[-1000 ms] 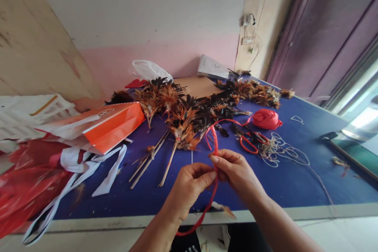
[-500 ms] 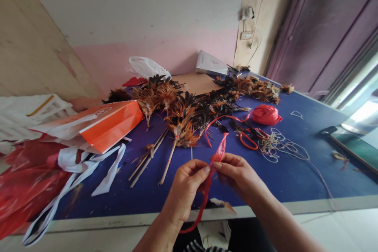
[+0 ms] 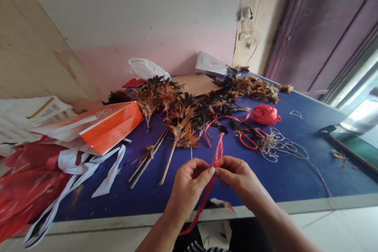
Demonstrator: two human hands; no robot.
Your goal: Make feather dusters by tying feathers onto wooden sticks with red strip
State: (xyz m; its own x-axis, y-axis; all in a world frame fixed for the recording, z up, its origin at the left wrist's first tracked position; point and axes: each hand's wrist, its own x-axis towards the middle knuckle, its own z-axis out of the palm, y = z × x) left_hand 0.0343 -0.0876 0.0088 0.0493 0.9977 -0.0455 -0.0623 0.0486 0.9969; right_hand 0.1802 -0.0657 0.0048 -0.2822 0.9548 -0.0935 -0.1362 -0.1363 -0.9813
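Observation:
Between my two hands, above the table's front edge, a strip of red plastic twine (image 3: 217,153) is spread flat and thin. My left hand (image 3: 189,181) pinches it between thumb and fingers from one side. My right hand (image 3: 238,173) grips it from the other, the thumbs almost touching. One end points up past my fingers; the rest hangs down over the table edge. Beyond lies a feather duster (image 3: 180,130) with a bare stick handle, its binding red at the neck. The red twine ball (image 3: 265,114) rests farther right, with a loose tail.
Red-handled scissors (image 3: 248,140) lie beside a tangle of pale string (image 3: 276,145). Thin sticks (image 3: 147,161) and more feather bundles (image 3: 254,88) cover the middle and back. An orange paper bag (image 3: 112,126) and a red plastic bag (image 3: 29,181) are at left.
The twine's upper end, narrow and bent over a second ago, now stands up, opened into a wider film. My hands have come closer together on it.

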